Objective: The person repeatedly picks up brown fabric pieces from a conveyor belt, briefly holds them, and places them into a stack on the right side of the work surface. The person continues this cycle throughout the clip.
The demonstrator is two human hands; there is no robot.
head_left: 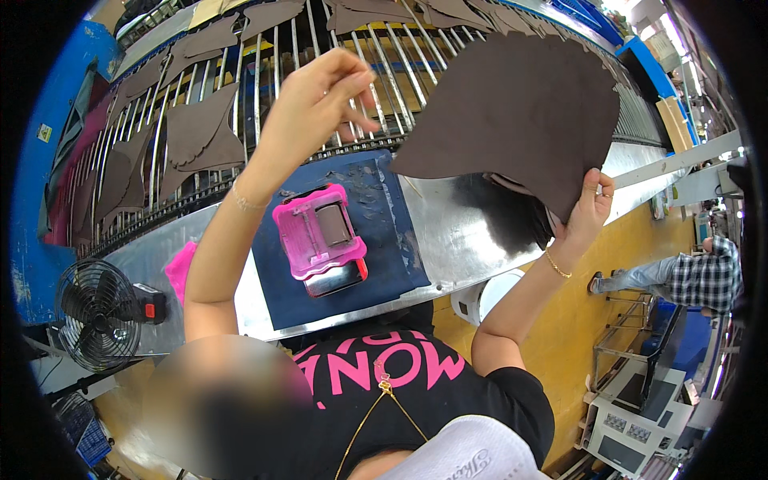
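Observation:
My right hand (588, 210) pinches the lower right edge of a large dark brown flat piece (516, 100), which looks like cut leather or similar sheet. The piece is raised over the metal table, one side rounded and slightly scalloped. My left hand (332, 90) is up in the air over the conveyor bars, fingers loosely bent and apart, with nothing seen in it. Below it, a pink plastic tray (298, 232) holding a small brownish-grey block (334, 224) rests on a dark blue mat (384, 280). A red and dark glossy object (336, 278) shows at the tray's near edge.
Beyond the table runs a conveyor of metal bars (256, 96) carrying several brown cut pieces (204, 128). A black fan (100, 312) and a pink cloth (181, 268) are at the left. At the right are a white bucket (490, 296) and a person in a checked shirt (704, 276).

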